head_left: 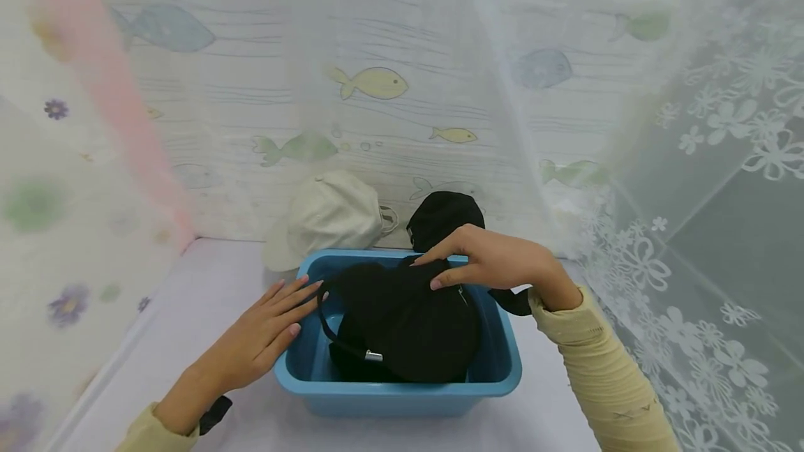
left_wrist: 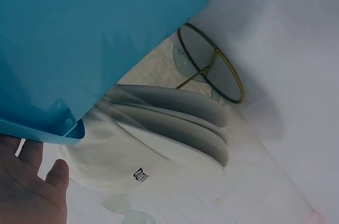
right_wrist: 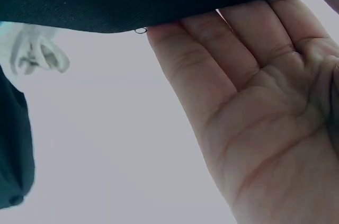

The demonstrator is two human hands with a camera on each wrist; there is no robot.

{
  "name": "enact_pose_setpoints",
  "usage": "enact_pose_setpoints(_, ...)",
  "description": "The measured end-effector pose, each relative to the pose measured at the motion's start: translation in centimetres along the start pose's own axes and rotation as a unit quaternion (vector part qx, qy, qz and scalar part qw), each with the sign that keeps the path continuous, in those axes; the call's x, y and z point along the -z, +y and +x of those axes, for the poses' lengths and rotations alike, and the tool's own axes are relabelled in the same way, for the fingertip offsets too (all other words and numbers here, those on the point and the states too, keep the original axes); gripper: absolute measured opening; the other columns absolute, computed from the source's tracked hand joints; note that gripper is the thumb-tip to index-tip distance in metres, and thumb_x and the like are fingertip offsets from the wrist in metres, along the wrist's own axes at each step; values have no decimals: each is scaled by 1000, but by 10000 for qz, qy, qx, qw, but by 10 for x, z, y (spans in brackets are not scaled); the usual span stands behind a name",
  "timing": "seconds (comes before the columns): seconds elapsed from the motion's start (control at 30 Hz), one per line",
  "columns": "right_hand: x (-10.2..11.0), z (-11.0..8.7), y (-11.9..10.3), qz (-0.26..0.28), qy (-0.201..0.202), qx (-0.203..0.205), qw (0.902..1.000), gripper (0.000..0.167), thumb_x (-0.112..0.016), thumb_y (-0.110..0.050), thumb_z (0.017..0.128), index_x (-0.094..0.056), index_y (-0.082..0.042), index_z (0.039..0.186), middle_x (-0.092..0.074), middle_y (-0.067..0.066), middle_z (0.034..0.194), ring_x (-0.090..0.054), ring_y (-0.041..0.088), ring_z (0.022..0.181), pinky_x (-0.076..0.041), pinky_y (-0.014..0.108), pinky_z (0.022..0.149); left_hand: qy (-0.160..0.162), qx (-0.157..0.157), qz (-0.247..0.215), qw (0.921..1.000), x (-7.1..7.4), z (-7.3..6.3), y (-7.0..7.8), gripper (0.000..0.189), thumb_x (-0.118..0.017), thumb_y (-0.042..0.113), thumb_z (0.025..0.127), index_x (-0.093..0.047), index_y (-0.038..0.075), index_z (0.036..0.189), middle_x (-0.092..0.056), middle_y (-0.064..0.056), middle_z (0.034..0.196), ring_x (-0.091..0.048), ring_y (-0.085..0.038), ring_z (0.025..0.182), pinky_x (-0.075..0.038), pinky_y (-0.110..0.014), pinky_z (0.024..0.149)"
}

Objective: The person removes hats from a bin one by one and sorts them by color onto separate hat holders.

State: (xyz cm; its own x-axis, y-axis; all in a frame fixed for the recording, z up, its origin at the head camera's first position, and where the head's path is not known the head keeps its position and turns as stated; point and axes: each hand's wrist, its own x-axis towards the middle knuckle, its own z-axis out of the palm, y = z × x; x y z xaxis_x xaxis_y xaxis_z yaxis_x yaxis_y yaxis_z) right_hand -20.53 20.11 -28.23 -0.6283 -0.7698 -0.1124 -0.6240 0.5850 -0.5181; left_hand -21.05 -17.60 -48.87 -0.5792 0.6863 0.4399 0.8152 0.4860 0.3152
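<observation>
My right hand (head_left: 486,260) grips the upper part of a black cap (head_left: 414,319); in the right wrist view its fingers (right_wrist: 196,65) lie against the underside of the dark fabric. The cap sits in a blue plastic basin (head_left: 392,389), its strap with a metal buckle (head_left: 373,356) hanging at the left. More black fabric shows beneath it, partly hidden. On the basin's left rim rests my left hand (head_left: 260,333), fingers extended; the left wrist view shows them at the rim's edge (left_wrist: 42,131).
Behind the basin stand cream caps (head_left: 333,211), their stacked brims (left_wrist: 180,123) visible in the left wrist view, and another black cap (head_left: 446,215). Near the brims is a thin metal stand with a round base (left_wrist: 212,62). A fish-patterned curtain (head_left: 377,82) hangs at the back.
</observation>
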Motion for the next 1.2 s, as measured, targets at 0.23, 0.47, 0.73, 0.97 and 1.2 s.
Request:
enact_pose_setpoints(0.23, 15, -8, -5, 56, 162, 87, 9998, 41, -68, -28, 100, -65, -12, 138, -67, -8, 76, -43, 6, 51, -46, 24, 61, 10, -7, 53, 10000, -1, -1, -1, 55, -53, 14, 104, -42, 20, 157, -37, -1, 163, -21, -23, 156, 6, -26, 126)
enact_pose_setpoints(0.47, 30, -17, -13, 2, 355, 7, 9994, 42, -68, -25, 100, -63, -14, 140, -67, -1, 134, -66, 8, 98, -53, 28, 77, -22, -39, 13, 10000, 2, 0, -1, 55, -53, 15, 104, -40, 19, 158, -36, -1, 164, -22, -25, 156, 4, -28, 127)
enact_pose_setpoints(0.73, 47, -22, -17, -223, 713, -198, 9970, 44, -70, -19, 98, -63, -16, 141, -67, -2, 133, -65, 12, 114, -53, 31, 89, -17, -24, 18, 10000, 3, -1, 0, 54, -52, 15, 104, -42, 17, 157, -39, -5, 163, -23, -27, 156, 7, -26, 126)
enact_pose_setpoints(0.97, 63, -26, -10, -375, 1135, -410, 9920, 43, -66, -16, 100, -61, -12, 143, -64, 7, 138, -62, 18, 121, -53, 39, 97, -49, 10, -40, 10000, 2, -2, -1, 54, -51, 15, 105, -41, 18, 158, -38, -5, 163, -21, -26, 156, 7, -26, 125)
enact_pose_setpoints(1.2, 75, -34, -6, -161, 1532, -479, 9869, 40, -61, -7, 102, -59, -2, 142, -57, 15, 146, -65, 26, 122, -51, 45, 104, 65, -73, -22, 9999, 3, -3, 0, 54, -51, 14, 104, -42, 17, 157, -40, -6, 162, -23, -27, 155, 6, -26, 126)
